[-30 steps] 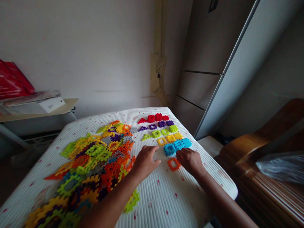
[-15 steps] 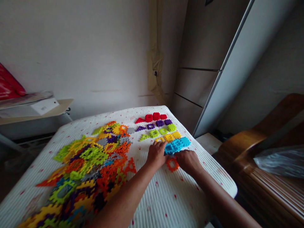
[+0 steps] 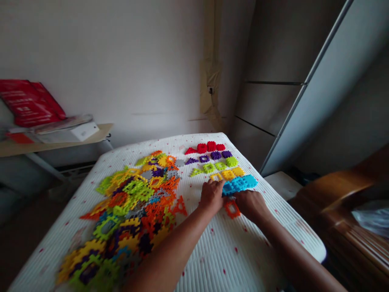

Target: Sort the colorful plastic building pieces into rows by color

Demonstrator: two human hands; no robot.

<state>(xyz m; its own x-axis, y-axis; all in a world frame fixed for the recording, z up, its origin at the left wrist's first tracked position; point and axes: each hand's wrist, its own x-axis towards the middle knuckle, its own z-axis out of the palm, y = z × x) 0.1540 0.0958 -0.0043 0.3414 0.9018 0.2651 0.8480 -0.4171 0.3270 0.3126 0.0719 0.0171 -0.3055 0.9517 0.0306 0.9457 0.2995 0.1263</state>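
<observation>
A row of blue toothed plastic building pieces [image 3: 240,184] lies on the quilted table cover, its parts close together. At the row's left end my left hand [image 3: 212,195] has its fingers curled against the blue pieces, thumb low on the near side. My right hand [image 3: 251,204] presses in from the near side with its fingers bent; the fingertips are mostly hidden. Just below, between both hands, an orange square frame piece [image 3: 232,209] lies flat. Behind my left hand is the yellow row [image 3: 233,173], partly covered by my fingers.
Farther back are rows of green [image 3: 215,167], purple [image 3: 215,155] and red pieces [image 3: 211,146]. A large mixed pile of pieces [image 3: 136,198] spreads over the left side, an orange triangle [image 3: 180,206] at its edge. A cabinet [image 3: 273,105] and wooden chair [image 3: 343,202] stand right.
The view has turned left, so everything appears farther right and more of the red bag shows. Both hands stay at the blue row with little visible movement.
</observation>
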